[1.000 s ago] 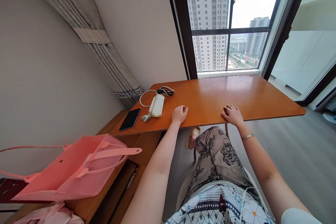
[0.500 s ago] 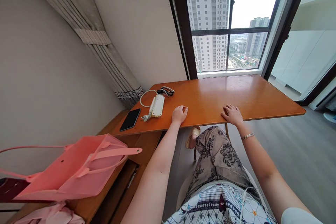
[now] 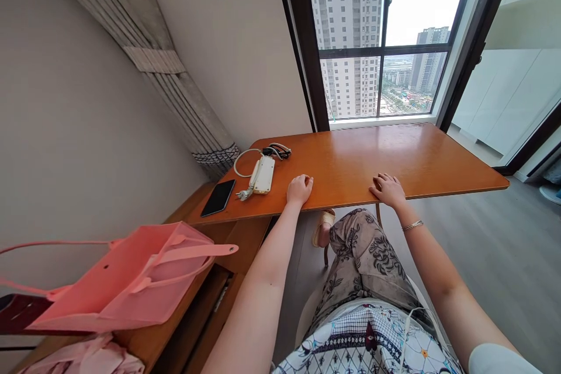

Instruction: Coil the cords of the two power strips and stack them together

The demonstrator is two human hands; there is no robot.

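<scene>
My left hand (image 3: 300, 189) rests on the orange-brown wooden table (image 3: 350, 158) near its front edge, fingers curled into a loose fist with nothing showing in it. Farther right, my right hand (image 3: 388, 189) lies open on the same edge, fingers apart and touching the tabletop. The white power strip (image 3: 263, 175) is the thing nearest my left hand, just to its left. Its pale cord and plug (image 3: 244, 193) lie beside it, and a black cable (image 3: 283, 152) is bunched behind. Left of the plug is a dark-screened phone (image 3: 218, 197), flat on the table.
A pink tote bag (image 3: 127, 280) stands on a wooden cabinet (image 3: 245, 257) at lower left, with pink cloth (image 3: 87, 356) below it. A grey curtain (image 3: 175, 93) hangs behind the table's left end. The window (image 3: 381, 52) is beyond the far edge.
</scene>
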